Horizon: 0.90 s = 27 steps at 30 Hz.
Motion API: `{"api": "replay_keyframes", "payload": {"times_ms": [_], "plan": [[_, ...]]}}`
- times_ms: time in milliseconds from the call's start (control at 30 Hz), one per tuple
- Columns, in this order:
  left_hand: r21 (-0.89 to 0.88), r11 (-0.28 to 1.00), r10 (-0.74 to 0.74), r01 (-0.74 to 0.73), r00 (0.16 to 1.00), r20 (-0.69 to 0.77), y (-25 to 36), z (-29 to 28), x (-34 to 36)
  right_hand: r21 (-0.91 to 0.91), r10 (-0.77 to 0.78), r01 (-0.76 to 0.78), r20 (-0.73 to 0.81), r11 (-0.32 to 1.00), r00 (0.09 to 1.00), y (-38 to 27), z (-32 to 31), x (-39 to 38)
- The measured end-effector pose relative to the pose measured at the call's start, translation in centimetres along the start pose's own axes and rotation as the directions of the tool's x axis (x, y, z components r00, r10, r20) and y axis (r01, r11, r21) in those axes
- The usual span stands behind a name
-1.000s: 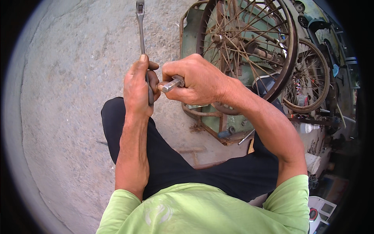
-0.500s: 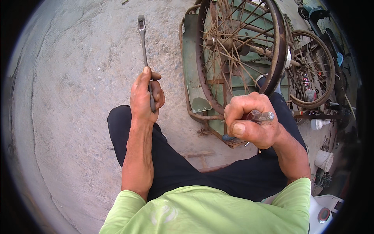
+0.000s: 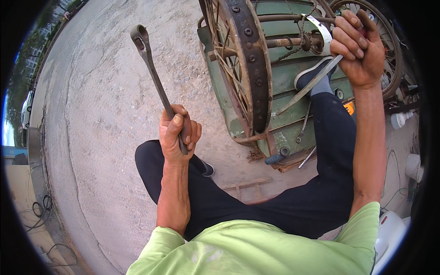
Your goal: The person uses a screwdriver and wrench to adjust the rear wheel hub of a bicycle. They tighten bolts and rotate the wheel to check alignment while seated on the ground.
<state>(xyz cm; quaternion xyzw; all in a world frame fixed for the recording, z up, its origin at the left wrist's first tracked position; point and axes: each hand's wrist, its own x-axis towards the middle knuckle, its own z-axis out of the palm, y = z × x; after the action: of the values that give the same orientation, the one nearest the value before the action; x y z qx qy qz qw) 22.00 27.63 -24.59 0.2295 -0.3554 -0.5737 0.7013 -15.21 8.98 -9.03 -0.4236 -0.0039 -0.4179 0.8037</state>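
My left hand (image 3: 176, 137) is closed around the lower shank of a long metal wrench (image 3: 156, 80), its ring head pointing up and away over the concrete. Raised at the upper right, my right hand (image 3: 362, 57) grips a screwdriver (image 3: 311, 87) with a reddish handle mostly hidden by the fingers. The tapered blade slants down and left, ending right of a rusty spoked wheel (image 3: 257, 68) in the picture. No tyre covers the wheel's rim, which faces me nearly edge-on. Behind the screwdriver, an axle (image 3: 284, 42) and chain run across.
The wheel stands over a green metal panel (image 3: 291, 137), where my shoe (image 3: 307, 75) rests. A combination spanner (image 3: 302, 128) and a blue-grip bar (image 3: 275, 158) lie there. Another wheel (image 3: 394, 64) and a white bucket (image 3: 414, 167) are at right.
My right hand has risen up and right, and the screwdriver's blade now shows. My left hand is slightly lower with the wrench tilted left. The wheel now appears edge-on, and the view has shifted.
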Motion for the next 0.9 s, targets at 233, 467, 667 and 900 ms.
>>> {"api": "replay_keyframes", "payload": {"times_ms": [233, 467, 667, 900], "plan": [[0.26, 0.958, 0.131, -0.122, 0.991, -0.017, -0.9, 7.8, 1.5, 0.116, -0.114, 0.213, -0.56, 0.97, 0.821, -0.4, -19.4, -5.2], [0.509, 0.82, 0.27, -0.261, 0.961, 0.059, -0.8, 11.8, 4.8, 0.209, -0.196, 0.4, -0.62, 0.892, 0.76, 1.7, -28.8, -10.1], [0.547, 0.807, 0.286, -0.223, 0.958, -0.032, -2.3, 12.6, 5.3, 0.206, -0.221, 0.437, -0.633, 0.876, 0.742, 2.8, -30.2, -10.7], [0.575, 0.805, 0.251, -0.146, 0.962, -0.107, -3.3, 12.0, 4.7, 0.13, -0.222, 0.445, -0.724, 0.886, 0.653, 3.6, -28.1, -10.4]]}}
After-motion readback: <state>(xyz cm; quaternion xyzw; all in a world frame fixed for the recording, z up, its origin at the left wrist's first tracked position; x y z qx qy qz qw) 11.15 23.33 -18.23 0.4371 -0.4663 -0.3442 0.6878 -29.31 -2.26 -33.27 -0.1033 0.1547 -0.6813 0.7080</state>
